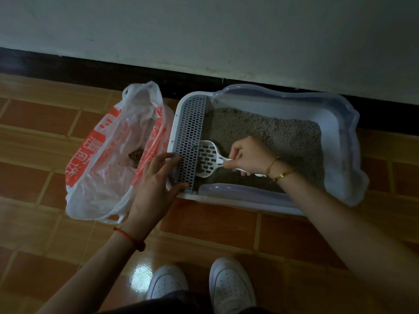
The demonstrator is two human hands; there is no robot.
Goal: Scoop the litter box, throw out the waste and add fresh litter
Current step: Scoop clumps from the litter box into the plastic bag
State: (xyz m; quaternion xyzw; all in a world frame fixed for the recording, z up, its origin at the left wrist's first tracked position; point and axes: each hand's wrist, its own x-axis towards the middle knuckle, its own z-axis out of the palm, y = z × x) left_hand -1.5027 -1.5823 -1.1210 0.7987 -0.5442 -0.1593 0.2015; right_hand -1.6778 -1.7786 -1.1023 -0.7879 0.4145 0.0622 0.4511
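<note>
White slotted scoop (209,160), grey litter (272,132)

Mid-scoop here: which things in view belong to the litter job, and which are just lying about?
Job:
litter box
grey litter
white scoop, gripped by the right hand
left hand, resting on the box's perforated panel
plastic bag, some waste inside

Not the job:
white shoes
tiled floor
dark skirting

The right hand (249,155) grips the handle of a white slotted scoop (207,160), whose head lies on the grey litter (272,137) against the perforated step (190,137) of the litter box (335,114). The left hand (154,184) rests straight fingers on that step. Just left of the box, a red-printed plastic bag (99,177) sits open on the tiled floor (215,225), with brown waste (136,156) inside.
</note>
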